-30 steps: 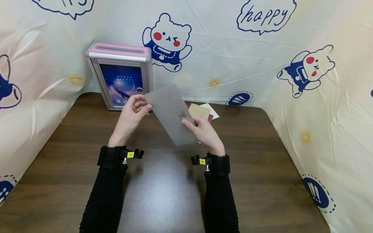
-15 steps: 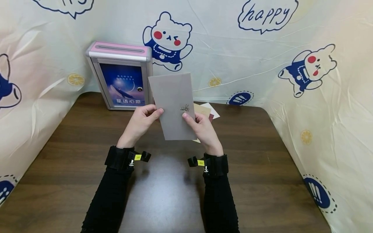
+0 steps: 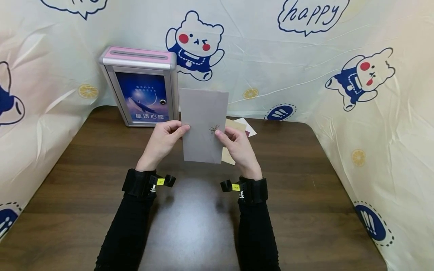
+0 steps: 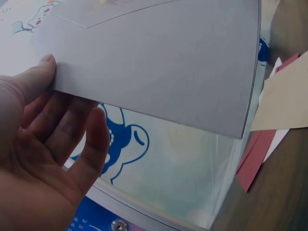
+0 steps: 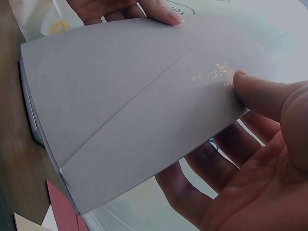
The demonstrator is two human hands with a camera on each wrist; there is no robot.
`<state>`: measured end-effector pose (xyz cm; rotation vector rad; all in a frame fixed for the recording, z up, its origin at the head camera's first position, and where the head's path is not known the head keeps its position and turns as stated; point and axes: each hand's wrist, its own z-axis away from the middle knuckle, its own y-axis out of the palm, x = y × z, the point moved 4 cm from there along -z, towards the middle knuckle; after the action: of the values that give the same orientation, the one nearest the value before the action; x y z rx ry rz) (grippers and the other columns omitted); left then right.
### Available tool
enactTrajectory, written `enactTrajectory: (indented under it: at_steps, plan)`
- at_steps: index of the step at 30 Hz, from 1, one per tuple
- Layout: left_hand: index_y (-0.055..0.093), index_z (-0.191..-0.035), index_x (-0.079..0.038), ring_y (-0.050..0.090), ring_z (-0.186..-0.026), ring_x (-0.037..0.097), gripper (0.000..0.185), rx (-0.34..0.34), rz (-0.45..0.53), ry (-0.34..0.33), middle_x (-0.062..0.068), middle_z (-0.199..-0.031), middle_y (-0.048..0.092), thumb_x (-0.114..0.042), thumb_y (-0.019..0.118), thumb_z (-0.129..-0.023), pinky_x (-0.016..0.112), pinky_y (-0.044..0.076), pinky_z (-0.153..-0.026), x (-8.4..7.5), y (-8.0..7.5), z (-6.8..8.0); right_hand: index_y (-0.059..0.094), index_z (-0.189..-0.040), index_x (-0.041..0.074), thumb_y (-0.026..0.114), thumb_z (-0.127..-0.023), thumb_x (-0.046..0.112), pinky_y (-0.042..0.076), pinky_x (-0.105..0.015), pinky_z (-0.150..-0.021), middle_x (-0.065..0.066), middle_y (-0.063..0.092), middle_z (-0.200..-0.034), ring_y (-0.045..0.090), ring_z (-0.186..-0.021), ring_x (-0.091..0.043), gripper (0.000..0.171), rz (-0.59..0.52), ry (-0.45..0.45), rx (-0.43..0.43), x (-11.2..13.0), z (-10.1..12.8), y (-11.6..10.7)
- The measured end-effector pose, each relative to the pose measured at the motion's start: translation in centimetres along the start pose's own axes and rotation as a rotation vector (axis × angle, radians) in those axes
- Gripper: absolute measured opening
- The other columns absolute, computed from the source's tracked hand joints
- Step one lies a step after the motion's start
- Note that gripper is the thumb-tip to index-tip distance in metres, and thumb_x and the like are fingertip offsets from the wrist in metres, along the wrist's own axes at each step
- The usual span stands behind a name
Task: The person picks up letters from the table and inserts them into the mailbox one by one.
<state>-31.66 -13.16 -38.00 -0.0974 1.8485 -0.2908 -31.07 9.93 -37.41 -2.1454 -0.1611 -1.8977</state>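
Both hands hold a grey envelope (image 3: 204,122) upright above the brown table (image 3: 305,180). My left hand (image 3: 165,139) pinches its left edge between thumb and fingers, and my right hand (image 3: 236,145) pinches its right edge beside a small gold print. The left wrist view shows the envelope (image 4: 163,62) over my left hand (image 4: 48,159), thumb on its edge. In the right wrist view the envelope (image 5: 134,115) shows a diagonal flap line, with my right hand (image 5: 260,163) behind it and the thumb on the print.
A pink-topped metal box (image 3: 140,84) with a slot on top and a blue picture front stands at the back left. Beige, white and dark red envelopes (image 3: 242,128) lie on the table behind the right hand. Cartoon-printed sheets (image 3: 356,94) wall the table in.
The grey envelope has turned from a slant to upright. Both hands have shifted slightly right and now pinch its two side edges.
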Motion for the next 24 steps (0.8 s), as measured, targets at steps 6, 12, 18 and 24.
enactTrajectory:
  at_steps: [6,12,18,24]
  plan:
    - [0.073,-0.100,-0.003,0.045,-0.073,0.014,0.029,-0.010,-0.018,0.002,-0.002,-0.076,0.053,-0.031,0.065,-0.099,0.025,0.036,-0.066,0.0,-0.2,0.0,0.066,-0.126,-0.003,0.061,-0.101,0.015,0.052,-0.032,-0.095,-0.022,0.069,-0.122,0.067,-0.102,-0.012,0.031,0.009,-0.008,-0.016,0.0,0.0,0.1]
    - [0.074,-0.101,-0.005,0.044,-0.070,0.014,0.027,-0.021,-0.042,0.021,0.003,-0.076,0.052,-0.030,0.066,-0.099,0.025,0.034,-0.063,0.0,-0.5,0.0,0.069,-0.122,-0.002,0.063,-0.100,0.015,0.054,-0.034,-0.092,-0.022,0.071,-0.118,0.067,-0.097,-0.011,0.029,0.058,-0.021,-0.045,-0.1,-0.1,0.1]
    - [0.073,-0.097,-0.007,0.044,-0.069,0.015,0.026,-0.043,-0.090,0.036,0.003,-0.076,0.052,-0.032,0.067,-0.098,0.025,0.034,-0.062,0.2,-0.8,0.1,0.071,-0.116,-0.003,0.065,-0.099,0.014,0.054,-0.044,-0.091,-0.023,0.071,-0.113,0.064,-0.092,-0.014,0.025,0.140,-0.044,-0.064,-0.3,-0.3,0.3]
    - [0.073,-0.101,-0.007,0.048,-0.076,0.017,0.028,-0.065,-0.120,0.022,0.007,-0.083,0.058,-0.035,0.068,-0.097,0.025,0.037,-0.066,0.5,-1.1,0.0,0.073,-0.114,0.000,0.066,-0.099,0.018,0.053,-0.028,-0.083,-0.019,0.072,-0.109,0.064,-0.089,-0.016,0.024,0.202,-0.050,-0.078,-0.7,-0.6,0.6]
